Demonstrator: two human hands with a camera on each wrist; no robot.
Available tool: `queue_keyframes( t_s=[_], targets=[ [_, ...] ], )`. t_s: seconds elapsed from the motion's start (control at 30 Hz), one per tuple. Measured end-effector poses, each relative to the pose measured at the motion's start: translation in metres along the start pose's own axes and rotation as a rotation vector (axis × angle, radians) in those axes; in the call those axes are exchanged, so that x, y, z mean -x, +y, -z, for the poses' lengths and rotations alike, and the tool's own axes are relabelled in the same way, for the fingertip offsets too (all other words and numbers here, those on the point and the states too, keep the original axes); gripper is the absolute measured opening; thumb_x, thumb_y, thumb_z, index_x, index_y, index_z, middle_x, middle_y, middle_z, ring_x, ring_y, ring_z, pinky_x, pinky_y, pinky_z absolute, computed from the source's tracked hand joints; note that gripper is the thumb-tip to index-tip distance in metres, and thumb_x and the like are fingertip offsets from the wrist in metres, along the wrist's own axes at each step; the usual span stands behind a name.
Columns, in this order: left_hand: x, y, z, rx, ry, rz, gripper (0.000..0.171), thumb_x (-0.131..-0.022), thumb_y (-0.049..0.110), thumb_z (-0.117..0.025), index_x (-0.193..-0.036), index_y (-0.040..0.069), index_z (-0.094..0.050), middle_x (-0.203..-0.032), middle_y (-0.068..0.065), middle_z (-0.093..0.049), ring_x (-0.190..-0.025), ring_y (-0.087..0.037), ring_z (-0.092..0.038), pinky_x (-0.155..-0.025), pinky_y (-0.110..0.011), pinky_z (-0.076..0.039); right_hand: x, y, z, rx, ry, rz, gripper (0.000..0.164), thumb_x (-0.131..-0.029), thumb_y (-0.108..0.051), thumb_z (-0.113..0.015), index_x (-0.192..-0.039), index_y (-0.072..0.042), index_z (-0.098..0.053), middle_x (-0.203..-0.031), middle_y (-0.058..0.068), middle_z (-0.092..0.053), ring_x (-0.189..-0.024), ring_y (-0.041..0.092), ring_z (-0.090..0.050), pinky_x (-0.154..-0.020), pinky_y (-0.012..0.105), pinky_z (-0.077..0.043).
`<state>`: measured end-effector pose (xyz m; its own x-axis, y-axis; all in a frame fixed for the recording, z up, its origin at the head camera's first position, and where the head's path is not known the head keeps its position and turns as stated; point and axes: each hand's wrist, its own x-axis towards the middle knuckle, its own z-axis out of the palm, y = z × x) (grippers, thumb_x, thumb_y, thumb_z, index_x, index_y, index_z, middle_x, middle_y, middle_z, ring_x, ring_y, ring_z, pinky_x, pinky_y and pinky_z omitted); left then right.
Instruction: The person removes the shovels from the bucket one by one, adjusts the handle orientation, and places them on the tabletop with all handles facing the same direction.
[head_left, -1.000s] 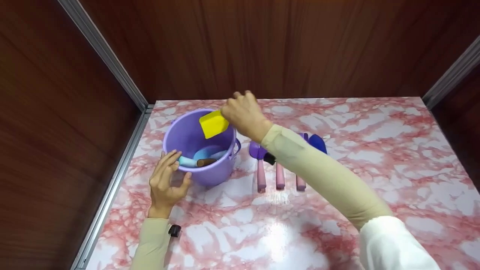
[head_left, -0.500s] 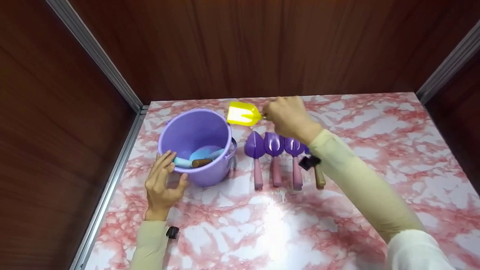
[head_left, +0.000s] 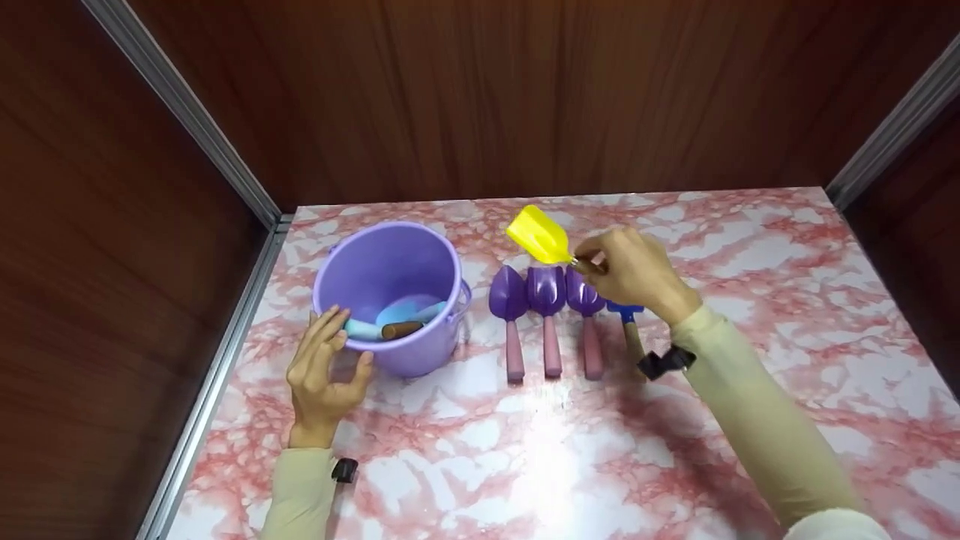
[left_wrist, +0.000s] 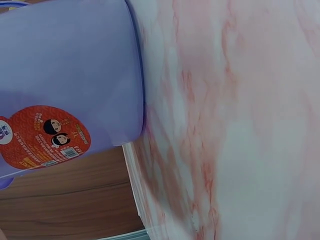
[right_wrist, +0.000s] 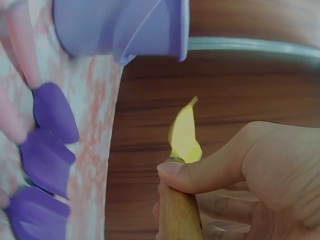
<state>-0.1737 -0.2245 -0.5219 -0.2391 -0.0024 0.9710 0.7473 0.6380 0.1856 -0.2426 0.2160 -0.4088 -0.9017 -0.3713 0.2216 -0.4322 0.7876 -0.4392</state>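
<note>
My right hand [head_left: 630, 274] holds a small yellow shovel [head_left: 541, 234] by its wooden handle, above the table behind the row of tools. In the right wrist view, the thumb presses along that wooden handle [right_wrist: 179, 215]. My left hand [head_left: 319, 382] rests its fairly straight fingers on the near-left rim of a purple bucket [head_left: 420, 354], thumb by the outer wall. Inside the bucket lie light-blue tools [head_left: 396, 311] and a brown handle [head_left: 403, 330]. Only the bucket's side with a red sticker [left_wrist: 47, 137] shows in the left wrist view.
Right of the bucket lie three purple trowels with pink handles, the left trowel [head_left: 508, 294], middle trowel [head_left: 546, 291] and right trowel [head_left: 585, 292]. Beside them, a blue-headed tool [head_left: 628, 313] is partly hidden by my right arm. Brown panels [head_left: 525, 97] enclose the marbled table [head_left: 450, 450].
My right hand has carried the yellow shovel from over the bucket to the right, past the trowels, and the blade now points up and left. The left hand stays at the rim.
</note>
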Motion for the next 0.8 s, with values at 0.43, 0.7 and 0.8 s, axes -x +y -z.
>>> queue_keyframes(
  t_s=[0.43, 0.7, 0.8],
  targets=[
    [-0.004, 0.008, 0.000, 0.005, 0.011, 0.011, 0.049, -0.096, 0.037, -0.075, -0.080, -0.007, -0.062, -0.110, -0.029, -0.078, -0.103, -0.055, -0.073, -0.107, -0.073, -0.053, 0.035, 0.033, -0.022, -0.248, 0.019, -0.228, 0.030, -0.092, -0.004, -0.078, -0.121, 0.003, -0.078, -0.104, 0.023, -0.080, -0.078, 0.028, -0.077, -0.064, 0.028, -0.068],
    [-0.003, 0.005, -0.001, 0.007, 0.006, 0.019, 0.049, -0.095, 0.036, -0.075, -0.079, -0.007, -0.061, -0.110, -0.028, -0.079, -0.104, -0.053, -0.074, -0.107, -0.073, -0.053, 0.057, 0.055, -0.035, -0.284, 0.038, -0.308, 0.034, -0.090, -0.004, -0.080, -0.122, 0.006, -0.076, -0.113, 0.029, -0.077, -0.078, 0.030, -0.074, -0.054, 0.018, -0.060],
    [-0.002, 0.006, 0.001, 0.006, 0.006, 0.023, 0.048, -0.095, 0.036, -0.076, -0.079, -0.008, -0.061, -0.110, -0.028, -0.078, -0.104, -0.054, -0.074, -0.106, -0.074, -0.053, 0.064, 0.062, -0.038, -0.284, 0.039, -0.338, 0.035, -0.090, -0.005, -0.079, -0.123, 0.005, -0.076, -0.116, 0.028, -0.077, -0.078, 0.028, -0.075, -0.053, 0.019, -0.060]
  ],
)
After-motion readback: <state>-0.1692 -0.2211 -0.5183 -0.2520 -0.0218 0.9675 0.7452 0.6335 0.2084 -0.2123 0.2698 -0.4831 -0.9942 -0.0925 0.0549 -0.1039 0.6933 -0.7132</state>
